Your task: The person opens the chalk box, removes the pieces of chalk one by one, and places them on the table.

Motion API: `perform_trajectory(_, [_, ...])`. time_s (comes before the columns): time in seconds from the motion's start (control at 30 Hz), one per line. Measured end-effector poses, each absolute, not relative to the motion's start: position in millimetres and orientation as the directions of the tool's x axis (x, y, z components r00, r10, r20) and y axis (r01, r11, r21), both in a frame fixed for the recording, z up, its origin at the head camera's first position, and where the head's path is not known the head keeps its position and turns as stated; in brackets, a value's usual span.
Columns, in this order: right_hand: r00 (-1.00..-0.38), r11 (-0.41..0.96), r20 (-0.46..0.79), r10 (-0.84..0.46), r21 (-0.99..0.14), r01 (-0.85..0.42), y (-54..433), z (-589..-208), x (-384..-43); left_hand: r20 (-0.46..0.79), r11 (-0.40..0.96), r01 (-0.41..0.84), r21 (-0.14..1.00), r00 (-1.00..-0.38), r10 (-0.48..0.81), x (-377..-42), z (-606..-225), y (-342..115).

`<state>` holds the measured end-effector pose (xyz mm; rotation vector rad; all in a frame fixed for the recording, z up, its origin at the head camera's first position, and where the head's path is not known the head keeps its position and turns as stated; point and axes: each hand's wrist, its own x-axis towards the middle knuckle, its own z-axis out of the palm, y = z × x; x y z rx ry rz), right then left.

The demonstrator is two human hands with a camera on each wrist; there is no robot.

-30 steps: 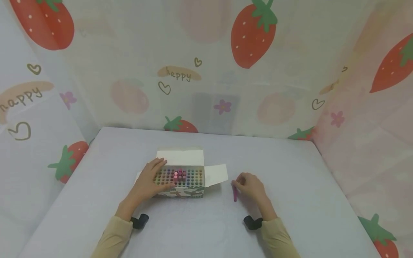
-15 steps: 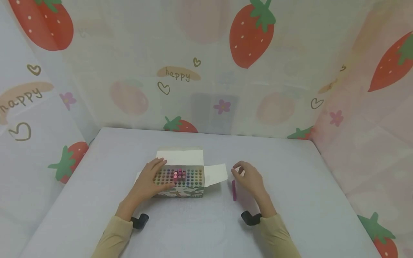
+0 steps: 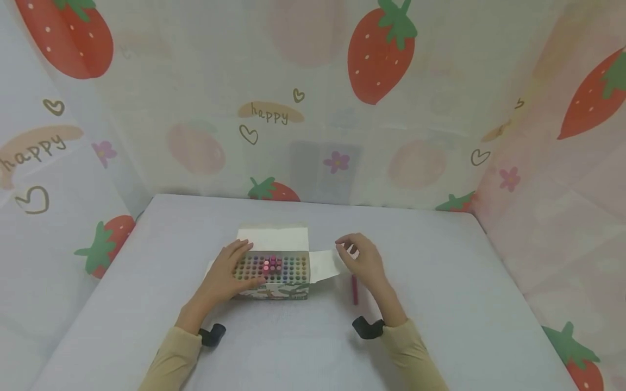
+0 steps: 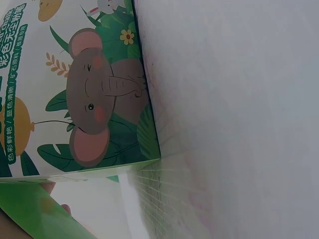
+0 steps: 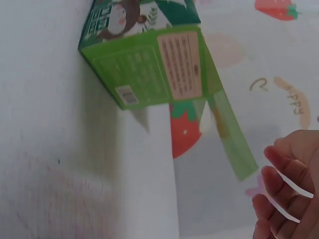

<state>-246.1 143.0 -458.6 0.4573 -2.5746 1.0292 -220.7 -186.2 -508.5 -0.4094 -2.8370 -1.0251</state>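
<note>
In the head view an uncapped chalk box stands on the table, full of coloured chalk tips. A small cluster of pink and purple chalk sticks rises above the rest. My left hand rests on the box's left end, thumb along the front rim and fingers towards the back. The left wrist view shows the box front with an elephant print. A magenta chalk stick lies right of the box. Above it, near the side flap, hovers my right hand, its fingers loosely bent and holding nothing.
A white side flap sticks out from the box's right end, and the lid stands up behind. The white-covered table is enclosed by strawberry-printed cloth at the back and sides.
My right hand has let go of the magenta chalk stick, leaving it on the table, and moved up and left towards the flap. The left hand stays on the box.
</note>
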Motion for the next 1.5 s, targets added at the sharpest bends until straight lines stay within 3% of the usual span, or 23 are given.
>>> perform_trajectory(0.37, [-0.847,0.637,0.401,-0.348,-0.562,-0.528,99,-459,-244,0.185,0.737,0.286,0.613,-0.958,0.219,-222,-510,-188])
perform_trajectory(1.0, [-0.720,0.647,0.431,-0.544,-0.331,-0.687,39,-466,-251,0.201,0.727,0.300,0.617,-0.954,0.223,-222,-512,-189])
perform_trajectory(1.23, [-0.721,0.666,0.429,-0.544,-0.301,-0.682,24,-468,-255,0.223,0.722,0.318,0.614,-0.948,0.228,-222,-511,-189])
perform_trajectory(1.5, [-0.773,0.737,0.349,-0.531,-0.261,-0.624,14,-468,-257,0.232,0.704,0.332,0.628,-0.943,0.238,-222,-511,-188])
